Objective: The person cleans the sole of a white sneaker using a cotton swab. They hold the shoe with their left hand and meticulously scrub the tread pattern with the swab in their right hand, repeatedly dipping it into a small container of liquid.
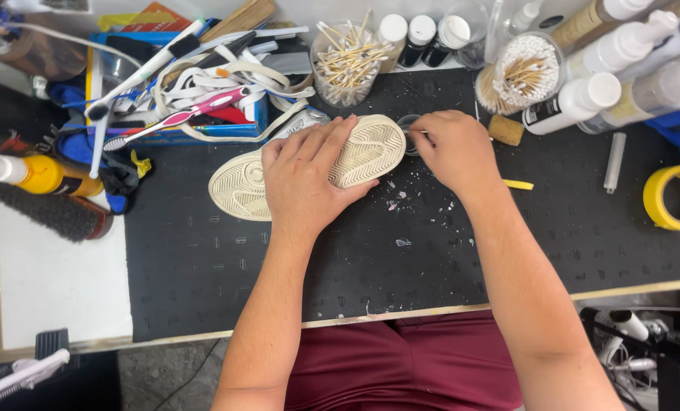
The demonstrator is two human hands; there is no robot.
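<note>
A cream sneaker lies sole-up on the black work mat. My left hand presses flat across the middle of its sole, holding it down. Just right of the toe, my right hand pinches a thin stick, a cotton swab, whose tip dips into a small clear cup. White flecks are scattered on the mat under the toe.
A jar of cotton swabs and another swab tub stand behind. White-capped bottles lie at the right, near a yellow tape roll. A blue tray of brushes and laces, a yellow bottle and a bristle brush sit left.
</note>
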